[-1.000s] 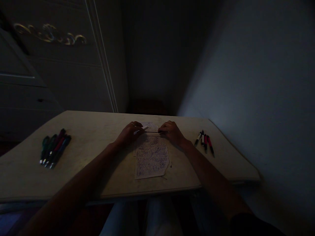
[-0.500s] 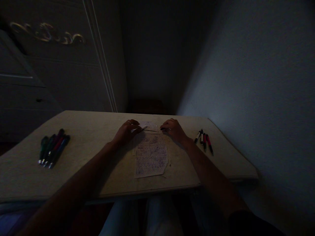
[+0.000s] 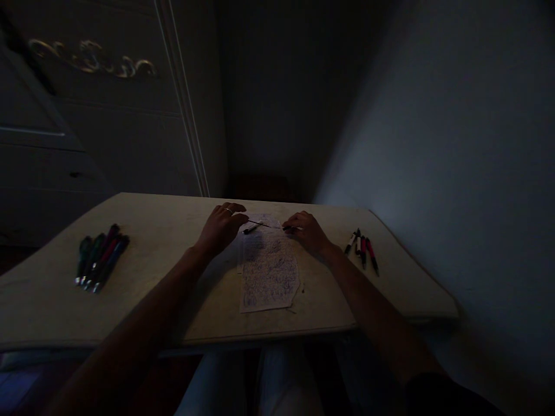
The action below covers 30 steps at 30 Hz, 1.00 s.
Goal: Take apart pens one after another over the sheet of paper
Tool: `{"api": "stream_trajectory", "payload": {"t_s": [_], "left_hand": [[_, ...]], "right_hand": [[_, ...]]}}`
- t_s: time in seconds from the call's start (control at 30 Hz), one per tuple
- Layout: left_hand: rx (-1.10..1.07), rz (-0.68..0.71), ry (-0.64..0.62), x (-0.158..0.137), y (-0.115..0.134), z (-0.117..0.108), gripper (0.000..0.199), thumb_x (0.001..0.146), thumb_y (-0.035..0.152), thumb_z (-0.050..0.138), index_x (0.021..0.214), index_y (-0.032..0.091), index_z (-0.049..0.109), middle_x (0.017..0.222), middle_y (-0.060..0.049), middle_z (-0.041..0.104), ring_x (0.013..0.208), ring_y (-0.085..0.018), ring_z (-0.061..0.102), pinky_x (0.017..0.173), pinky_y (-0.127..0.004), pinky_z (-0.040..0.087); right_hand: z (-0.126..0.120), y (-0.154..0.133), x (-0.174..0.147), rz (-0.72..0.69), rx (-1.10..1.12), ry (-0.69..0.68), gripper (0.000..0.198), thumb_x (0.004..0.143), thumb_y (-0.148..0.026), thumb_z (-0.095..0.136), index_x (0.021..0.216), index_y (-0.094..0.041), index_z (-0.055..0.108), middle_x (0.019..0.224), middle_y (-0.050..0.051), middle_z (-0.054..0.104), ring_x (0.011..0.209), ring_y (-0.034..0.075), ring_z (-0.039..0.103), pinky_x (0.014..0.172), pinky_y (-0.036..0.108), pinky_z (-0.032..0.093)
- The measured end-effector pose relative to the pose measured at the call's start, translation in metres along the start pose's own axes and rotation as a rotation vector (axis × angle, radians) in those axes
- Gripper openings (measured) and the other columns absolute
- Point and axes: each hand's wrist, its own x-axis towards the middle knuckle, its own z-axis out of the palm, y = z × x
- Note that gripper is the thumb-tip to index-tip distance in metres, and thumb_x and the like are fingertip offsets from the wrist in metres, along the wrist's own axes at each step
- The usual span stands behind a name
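My left hand (image 3: 223,227) pinches one end of a thin dark rod, like a pen refill (image 3: 260,223), above the paper. The rod slants down rightward to my right hand (image 3: 306,232), whose fingers are closed on a small dark piece (image 3: 287,229), perhaps part of a pen. I cannot tell whether rod and piece are joined. Below the rod, a white and black pen barrel (image 3: 252,227) lies on the far part of the papers. A sheet of paper (image 3: 269,277) covered in blue handwriting lies between my forearms.
Several dark and coloured pens (image 3: 102,257) lie in a bunch on the left of the pale table (image 3: 173,315). To the right are several pens (image 3: 363,249) in white, black and red. A wall (image 3: 468,173) borders the right side; a cabinet (image 3: 117,133) stands behind on the left.
My left hand has come away from the white pen barrel, which now rests on the papers. It has lifted the left end of the thin rod. My right hand has barely moved.
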Motion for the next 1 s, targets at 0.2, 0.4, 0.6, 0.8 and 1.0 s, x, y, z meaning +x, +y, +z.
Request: {"api": "stream_trajectory", "payload": {"t_s": [0.2, 0.4, 0.6, 0.8, 1.0], "left_hand": [[-0.086, -0.037, -0.039, -0.005, 0.001, 0.016, 0.021, 0.092, 0.029, 0.055, 0.091, 0.023, 0.075, 0.108, -0.010, 0.068, 0.101, -0.025, 0.061, 0.090, -0.045, 0.048], [-0.128, -0.033, -0.105, -0.007, -0.003, 0.026, 0.020, 0.090, 0.030, 0.056, 0.092, 0.024, 0.075, 0.110, -0.010, 0.067, 0.100, -0.025, 0.061, 0.090, -0.045, 0.050], [-0.153, -0.083, -0.146, -0.007, -0.002, 0.025, 0.024, 0.092, 0.033, 0.054, 0.094, 0.024, 0.076, 0.110, -0.009, 0.068, 0.099, -0.024, 0.062, 0.089, -0.042, 0.051], [-0.180, -0.101, -0.129, -0.008, 0.000, 0.025, 0.025, 0.092, 0.032, 0.052, 0.093, 0.024, 0.076, 0.107, -0.009, 0.068, 0.098, -0.024, 0.062, 0.090, -0.042, 0.051], [-0.250, -0.116, -0.101, -0.008, -0.002, 0.026, 0.025, 0.092, 0.033, 0.053, 0.092, 0.020, 0.074, 0.103, -0.011, 0.068, 0.097, -0.023, 0.063, 0.089, -0.040, 0.051]], "right_hand": [[-0.005, -0.002, -0.001, 0.219, 0.080, 0.151, 0.020, 0.087, -0.038, 0.066, 0.096, -0.023, 0.075, 0.090, 0.006, 0.076, 0.084, 0.022, 0.068, 0.081, 0.036, 0.049], [-0.009, -0.002, -0.001, 0.431, 0.135, 0.277, 0.034, 0.085, -0.051, 0.061, 0.084, -0.018, 0.071, 0.062, 0.001, 0.065, 0.058, 0.016, 0.060, 0.061, 0.026, 0.045], [-0.010, 0.010, -0.001, 0.379, 0.091, 0.349, 0.024, 0.076, -0.042, 0.067, 0.079, -0.019, 0.071, 0.081, 0.005, 0.070, 0.070, 0.018, 0.060, 0.070, 0.031, 0.048], [-0.015, 0.024, -0.003, 0.508, 0.100, 0.293, 0.018, 0.072, -0.035, 0.067, 0.076, -0.019, 0.072, 0.075, 0.004, 0.071, 0.067, 0.018, 0.062, 0.068, 0.031, 0.047], [-0.012, 0.028, -0.008, 0.626, 0.020, 0.173, 0.023, 0.077, -0.039, 0.065, 0.066, -0.019, 0.069, 0.066, 0.003, 0.069, 0.064, 0.018, 0.063, 0.061, 0.027, 0.041]]}}
